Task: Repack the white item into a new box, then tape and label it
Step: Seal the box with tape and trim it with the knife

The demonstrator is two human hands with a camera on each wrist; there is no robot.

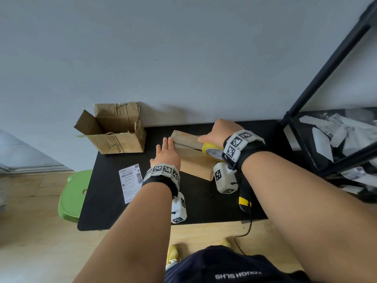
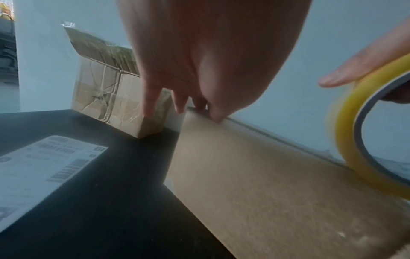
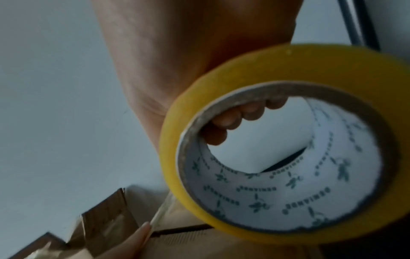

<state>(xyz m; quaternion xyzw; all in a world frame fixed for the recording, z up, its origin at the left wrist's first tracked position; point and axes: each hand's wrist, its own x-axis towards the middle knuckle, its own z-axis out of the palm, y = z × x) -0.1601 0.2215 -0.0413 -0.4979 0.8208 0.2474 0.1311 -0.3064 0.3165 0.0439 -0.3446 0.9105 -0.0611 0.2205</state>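
Observation:
The new cardboard box (image 1: 193, 160) lies flaps-down on the black table (image 1: 106, 201); the white item is not visible. My left hand (image 1: 166, 150) rests with straight fingers on the box's left end, and its fingertips (image 2: 215, 117) touch the top seam. My right hand (image 1: 218, 133) grips a yellow tape roll (image 1: 213, 153) over the box's right part, with fingers (image 3: 233, 117) curled through the core. A clear tape strip (image 3: 164, 208) runs from the roll (image 3: 221, 84) down to the left hand's finger (image 3: 137, 234). A shipping label (image 1: 130, 184) lies flat on the table to the left.
A torn, open old box (image 1: 114, 131) stands at the table's back left, against the wall. A black and yellow scanner (image 1: 244, 199) with its cable lies near the front right. A green stool (image 1: 73, 195) is left of the table, a black rack (image 1: 326, 78) with white parcels right.

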